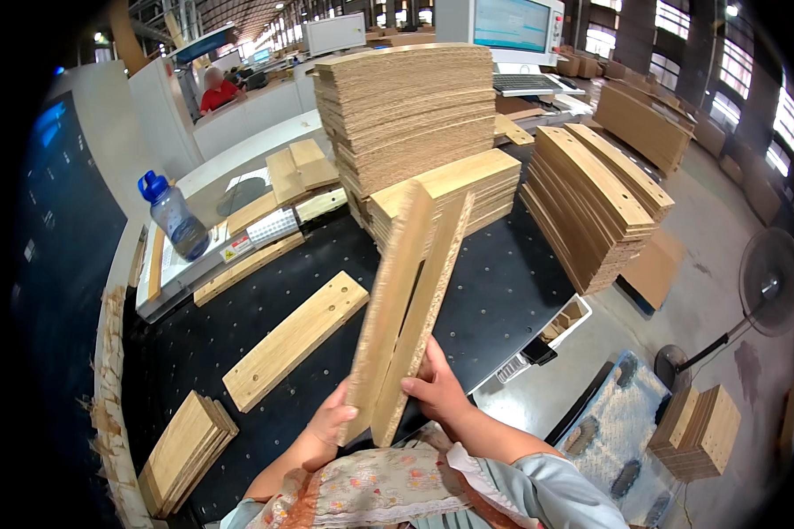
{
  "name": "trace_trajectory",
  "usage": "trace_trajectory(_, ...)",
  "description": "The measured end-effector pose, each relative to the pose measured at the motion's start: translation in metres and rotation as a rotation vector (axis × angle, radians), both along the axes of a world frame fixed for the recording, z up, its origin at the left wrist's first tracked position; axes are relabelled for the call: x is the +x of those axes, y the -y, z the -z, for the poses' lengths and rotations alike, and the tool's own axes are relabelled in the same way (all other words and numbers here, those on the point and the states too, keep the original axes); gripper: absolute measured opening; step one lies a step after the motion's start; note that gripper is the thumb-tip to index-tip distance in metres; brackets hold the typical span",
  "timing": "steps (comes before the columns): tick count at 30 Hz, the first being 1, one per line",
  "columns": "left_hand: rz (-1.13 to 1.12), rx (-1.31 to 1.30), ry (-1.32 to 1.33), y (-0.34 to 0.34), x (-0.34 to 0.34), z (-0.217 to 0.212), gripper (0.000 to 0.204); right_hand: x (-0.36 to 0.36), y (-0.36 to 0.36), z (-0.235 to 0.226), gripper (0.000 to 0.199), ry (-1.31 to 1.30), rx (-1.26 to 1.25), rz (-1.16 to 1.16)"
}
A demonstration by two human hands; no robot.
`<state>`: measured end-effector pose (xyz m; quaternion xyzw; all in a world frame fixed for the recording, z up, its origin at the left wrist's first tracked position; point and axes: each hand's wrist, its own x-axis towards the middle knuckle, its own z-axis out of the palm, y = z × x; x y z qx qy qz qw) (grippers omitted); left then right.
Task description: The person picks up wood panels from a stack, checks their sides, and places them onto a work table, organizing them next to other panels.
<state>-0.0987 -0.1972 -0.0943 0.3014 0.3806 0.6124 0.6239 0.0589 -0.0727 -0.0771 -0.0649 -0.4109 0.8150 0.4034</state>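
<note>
Both hands are holding two wood boards (410, 304) on edge above the black surface (494, 291), long axis running up and away; left hand (331, 423) and right hand (434, 388) fingers are pinching the near ends, w/ right slightly higher.

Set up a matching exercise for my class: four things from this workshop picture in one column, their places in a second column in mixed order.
Things
1. two boards
2. bottle
3. fan
4. drilled board

Places
A. standing on the floor at right
B. lying flat on the black table
C. held upright by left hand and right hand
D. upright on the machine ledge at left

Pairs: 1-C, 2-D, 3-A, 4-B
</note>
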Motion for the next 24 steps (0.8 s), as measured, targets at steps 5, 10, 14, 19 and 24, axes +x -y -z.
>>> trace_trajectory(5, -0.092, 0.160, 0.256, 0.019, -0.007, -0.015, 0.099, -0.001, -0.005, -0.027, 0.101, -0.038, 0.046, -0.296)
trace_trajectory(10, -0.232, 0.377, 0.295, 0.012, -0.005, -0.039, 0.100, -0.024, -0.012, -0.036, 0.103, -0.141, 0.052, -0.484)
trace_trajectory(14, -0.293, 0.399, 0.342, 0.021, -0.014, -0.047, 0.103, -0.042, -0.017, -0.041, 0.103, -0.201, 0.016, -0.638)
trace_trajectory(19, -0.215, 0.414, 0.333, 0.036, -0.028, -0.048, 0.105, -0.072, -0.022, -0.025, 0.100, -0.330, -0.121, -0.872)
trace_trajectory(24, -0.190, 0.357, 0.331, 0.063, -0.046, -0.027, 0.105, -0.096, -0.016, -0.024, 0.101, -0.423, -0.252, -1.147)
